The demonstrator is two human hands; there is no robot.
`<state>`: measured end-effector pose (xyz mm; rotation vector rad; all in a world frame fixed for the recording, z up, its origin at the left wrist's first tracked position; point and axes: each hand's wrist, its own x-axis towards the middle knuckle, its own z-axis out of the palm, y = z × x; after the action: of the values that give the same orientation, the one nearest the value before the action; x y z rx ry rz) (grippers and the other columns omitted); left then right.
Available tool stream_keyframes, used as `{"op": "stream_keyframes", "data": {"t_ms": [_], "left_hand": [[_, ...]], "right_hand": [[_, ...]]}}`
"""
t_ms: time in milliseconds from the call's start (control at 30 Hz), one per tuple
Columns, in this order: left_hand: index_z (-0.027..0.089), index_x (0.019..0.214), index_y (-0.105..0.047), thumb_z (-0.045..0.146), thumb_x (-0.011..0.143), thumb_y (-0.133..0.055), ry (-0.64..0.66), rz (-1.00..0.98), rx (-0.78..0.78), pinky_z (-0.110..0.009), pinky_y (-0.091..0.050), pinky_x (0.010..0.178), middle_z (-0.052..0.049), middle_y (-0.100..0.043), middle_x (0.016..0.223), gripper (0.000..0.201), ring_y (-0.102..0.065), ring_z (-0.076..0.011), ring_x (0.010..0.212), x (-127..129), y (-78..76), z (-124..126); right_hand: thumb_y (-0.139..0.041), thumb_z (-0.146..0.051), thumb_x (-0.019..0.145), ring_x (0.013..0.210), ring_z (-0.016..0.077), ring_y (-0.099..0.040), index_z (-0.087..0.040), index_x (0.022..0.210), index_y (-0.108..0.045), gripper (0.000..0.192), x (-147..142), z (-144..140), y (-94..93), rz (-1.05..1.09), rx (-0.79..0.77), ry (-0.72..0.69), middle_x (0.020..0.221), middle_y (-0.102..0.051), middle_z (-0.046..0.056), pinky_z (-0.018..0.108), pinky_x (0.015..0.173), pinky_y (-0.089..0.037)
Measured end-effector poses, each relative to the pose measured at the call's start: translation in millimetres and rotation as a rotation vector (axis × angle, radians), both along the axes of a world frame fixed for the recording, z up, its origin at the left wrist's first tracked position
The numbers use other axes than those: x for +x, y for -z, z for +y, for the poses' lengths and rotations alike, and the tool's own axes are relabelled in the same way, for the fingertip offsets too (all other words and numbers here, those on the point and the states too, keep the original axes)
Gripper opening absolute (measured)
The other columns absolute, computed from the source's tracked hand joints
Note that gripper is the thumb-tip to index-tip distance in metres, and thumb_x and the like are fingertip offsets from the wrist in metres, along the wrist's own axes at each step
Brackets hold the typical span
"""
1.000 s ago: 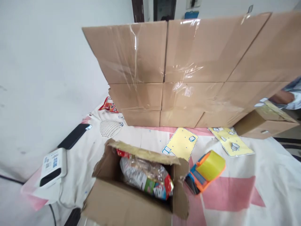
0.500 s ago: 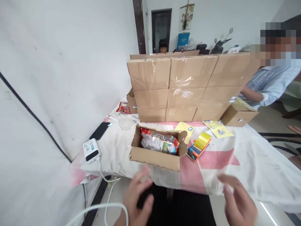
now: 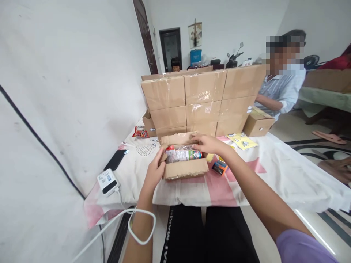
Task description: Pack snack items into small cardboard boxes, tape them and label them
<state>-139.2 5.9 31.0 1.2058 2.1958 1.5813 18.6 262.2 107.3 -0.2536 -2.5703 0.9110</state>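
Note:
An open cardboard box stands near the front edge of the table, its near and far flaps raised. Inside it lies a clear plastic packet with red, green and white printing. My left hand holds the box's left end, fingers and thumb around the short flap there. At the far right corner, my right hand has its fingers on the flaps, with the thumb low beside the packet. Partly hidden behind my right forearm is an orange and blue tape dispenser.
Taped cardboard boxes form a stacked wall behind. A single carton and yellow printed sheets are at right. On the left lie a white device with a cable, a black phone and a red packet. A person sits beyond.
Both hands have moved up from the table's front edge onto the box and taken hold of its ends. The far and near flaps now stand out more. The view has shifted.

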Motion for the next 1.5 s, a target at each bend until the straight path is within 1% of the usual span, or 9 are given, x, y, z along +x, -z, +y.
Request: {"op": "stream_keyframes", "data": {"t_ms": [267,333,567,633,800,1000,1133,1300,1500], "left_hand": [[0.021,0.152,-0.043,0.029,0.091,-0.05,-0.019,-0.095,0.093,-0.046,-0.034,0.12,-0.009,-0.061,0.142,0.062,-0.051,-0.0245,0.137,-25,4.8,8],[0.02,0.15,-0.045,0.025,0.088,-0.047,-0.035,-0.1,0.102,-0.045,-0.034,0.12,-0.01,-0.054,0.149,0.062,-0.048,-0.0245,0.14,-31,11.5,15],[0.021,0.154,-0.039,0.028,0.09,-0.041,-0.006,-0.036,0.11,-0.043,-0.02,0.127,-0.006,-0.035,0.163,0.064,-0.028,-0.0231,0.152,-34,31.6,25],[0.02,0.155,-0.037,0.027,0.089,-0.041,0.016,0.009,0.1,-0.044,-0.015,0.128,-0.007,-0.031,0.165,0.066,-0.023,-0.0234,0.154,-37,30.4,24],[0.021,0.147,-0.05,0.022,0.084,-0.046,0.094,0.113,0.047,-0.042,-0.008,0.128,-0.005,-0.024,0.167,0.063,-0.016,-0.0231,0.156,-46,22.8,23],[0.025,0.162,-0.01,0.022,0.088,-0.039,0.065,0.132,0.022,-0.044,-0.023,0.125,-0.008,-0.023,0.166,0.079,-0.028,-0.0224,0.152,-44,19.5,26],[0.024,0.145,-0.046,0.022,0.085,-0.041,-0.014,0.197,0.012,-0.048,-0.028,0.122,-0.01,-0.045,0.144,0.06,-0.042,-0.0251,0.139,-45,19.8,28],[0.024,0.109,-0.064,0.028,0.088,-0.041,-0.052,0.262,-0.036,-0.054,-0.025,0.12,-0.009,-0.053,0.138,0.032,-0.042,-0.0283,0.136,-43,15.3,23],[0.03,0.11,-0.067,0.045,0.098,-0.04,-0.04,0.421,-0.406,-0.056,-0.024,0.118,-0.005,-0.061,0.14,0.033,-0.046,-0.0297,0.136,-24,-34.9,28]], "right_hand": [[-0.045,-0.046,0.092,0.145,0.0226,-0.042,-0.033,0.143,-0.051,0.053,2,-25,52.4,0.787,-0.581,0.314,0.157,-0.045,0.002,0.046,0.118,-0.035],[-0.044,-0.044,0.091,0.144,0.0233,-0.044,-0.033,0.143,-0.052,0.054,6,-32,69.8,0.772,-0.698,0.28,0.156,-0.046,0.002,0.048,0.119,-0.034],[-0.053,-0.042,0.091,0.141,0.026,-0.047,-0.025,0.096,-0.078,0.031,13,-38,86.2,0.542,-0.532,0.053,0.124,-0.072,0.007,0.046,0.125,-0.022],[-0.056,-0.039,0.087,0.141,0.0262,-0.046,-0.026,0.111,-0.074,0.033,12,-35,87.0,0.513,-0.561,0.055,0.135,-0.065,0.006,0.047,0.124,-0.024],[-0.063,-0.028,0.074,0.154,0.0243,-0.024,-0.037,0.157,-0.028,0.09,5,-27,90.2,0.426,-0.828,0.09,0.165,-0.03,0.002,0.05,0.122,-0.028],[-0.059,-0.027,0.074,0.149,0.0235,-0.033,-0.034,0.146,-0.041,0.075,5,-29,91.6,0.427,-0.797,0.074,0.157,-0.042,0.003,0.044,0.119,-0.032],[-0.056,-0.034,0.08,0.118,0.0262,-0.057,-0.029,0.116,-0.052,0.036,2,-33,104.1,0.518,-0.749,0.106,0.123,-0.061,0.005,0.038,0.101,-0.047],[-0.053,-0.04,0.089,0.1,0.0231,-0.056,-0.028,0.108,-0.051,0.023,-2,-33,116.1,0.6,-0.722,0.142,0.106,-0.056,0.003,0.032,0.088,-0.046],[-0.056,-0.045,0.088,0.101,0.0241,-0.055,-0.025,0.105,-0.056,0.026,-2,-27,120.1,0.622,-0.676,0.161,0.103,-0.058,0.004,0.033,0.089,-0.045]]}}
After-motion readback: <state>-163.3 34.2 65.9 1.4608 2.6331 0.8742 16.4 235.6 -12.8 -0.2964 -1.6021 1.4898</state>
